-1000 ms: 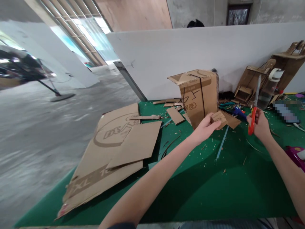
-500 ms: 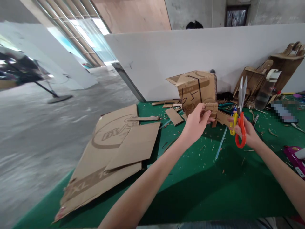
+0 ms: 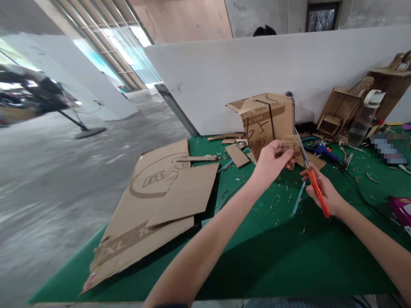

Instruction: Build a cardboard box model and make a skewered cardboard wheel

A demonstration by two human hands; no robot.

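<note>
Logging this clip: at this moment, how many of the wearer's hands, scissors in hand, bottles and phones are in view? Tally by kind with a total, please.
Hands: 2 (left hand, right hand)
Scissors in hand: 1 (orange-handled scissors)
Bottles: 1 (clear bottle)
Phones: 1 (phone)
Total: 5

One head-worn camera gives the whole view, looking forward and down from above and behind the left fingers and right fingers. It sits on the wearer's side of the table, whose near edge crosses the bottom, nearer the lens than the fingers. Both forearms lead away from it, the left from the lower edge, the right from the right. The wide frame puts the fingers right of centre, takes in floor well to their left, and reaches over the white partition beyond them.
</note>
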